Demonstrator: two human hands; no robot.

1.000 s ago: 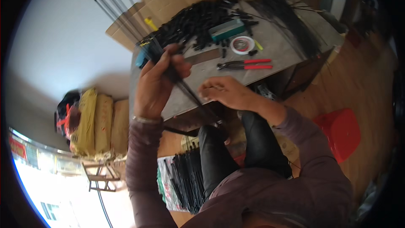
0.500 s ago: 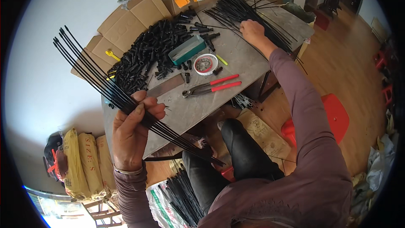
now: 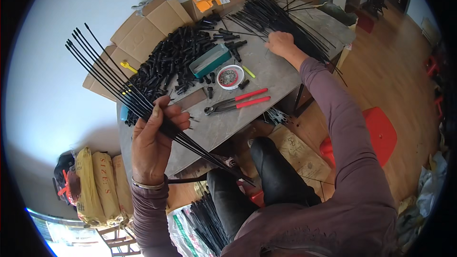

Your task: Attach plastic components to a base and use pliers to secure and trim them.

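My left hand (image 3: 153, 138) is closed round a bundle of thin black rods (image 3: 102, 78), held slantwise over the table's near left edge. The rods fan apart at their upper ends and converge toward my knees. Across the table, my right hand (image 3: 283, 45) rests at the near edge of a large pile of similar black rods (image 3: 271, 14). Its fingers are pinched together, and whatever may be between them is too small to make out. Red-handled pincers (image 3: 238, 102) lie between my hands, near a white dish (image 3: 242, 82) of small metal pieces.
Black tubular fittings (image 3: 166, 59) are heaped against cardboard sheets (image 3: 143, 31) at the back. Near them sit a teal box (image 3: 214, 66), a yellow-green stick (image 3: 249, 72) and a flat metal plate (image 3: 188, 100). A red stool (image 3: 381, 135) stands right; more black rods (image 3: 207, 223) lie below left.
My right hand has drawn back slightly left and nearer from the rod pile. The rods in my left hand have spread wider at the top, one standing apart.
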